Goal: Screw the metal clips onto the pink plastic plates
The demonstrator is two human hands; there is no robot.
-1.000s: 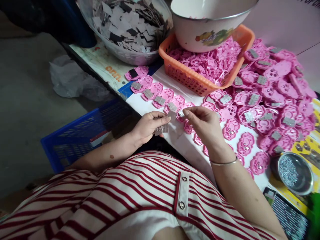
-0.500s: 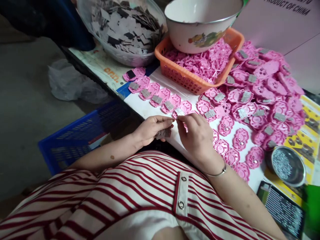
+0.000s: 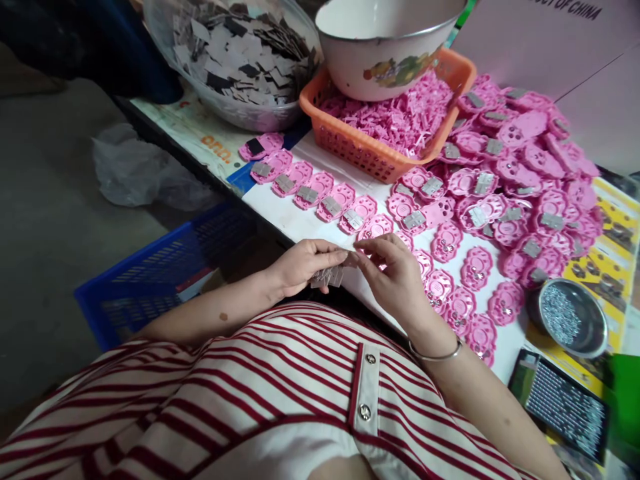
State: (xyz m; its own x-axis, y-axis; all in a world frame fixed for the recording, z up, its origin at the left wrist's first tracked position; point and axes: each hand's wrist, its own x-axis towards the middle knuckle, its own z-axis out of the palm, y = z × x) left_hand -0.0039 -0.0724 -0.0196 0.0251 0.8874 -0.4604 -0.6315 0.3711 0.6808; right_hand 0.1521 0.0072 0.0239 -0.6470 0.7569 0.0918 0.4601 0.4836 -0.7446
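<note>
My left hand (image 3: 300, 265) is closed round a small stack of grey metal plates (image 3: 327, 277) at the table's near edge. My right hand (image 3: 393, 270) meets it fingertip to fingertip, pinching at the top plate of that stack. Just beyond the hands a row of pink plastic pieces (image 3: 320, 195) lies on the white table (image 3: 280, 210), most with a grey plate set on them. One pink piece (image 3: 376, 228) nearest my right fingers shows no plate. More pink pieces (image 3: 463, 303) lie to the right of my wrist.
An orange basket (image 3: 350, 143) of small pink parts carries a white enamel bowl (image 3: 385, 53). A clear bowl of grey plates (image 3: 240, 60) stands at back left. A heap of pink pieces (image 3: 525, 160), a metal dish of screws (image 3: 573, 317) and a blue crate (image 3: 165, 267) surround the spot.
My right hand has drawn back from the row of pink pieces to my left hand's stack of plates. One more pink piece in the row now carries a plate.
</note>
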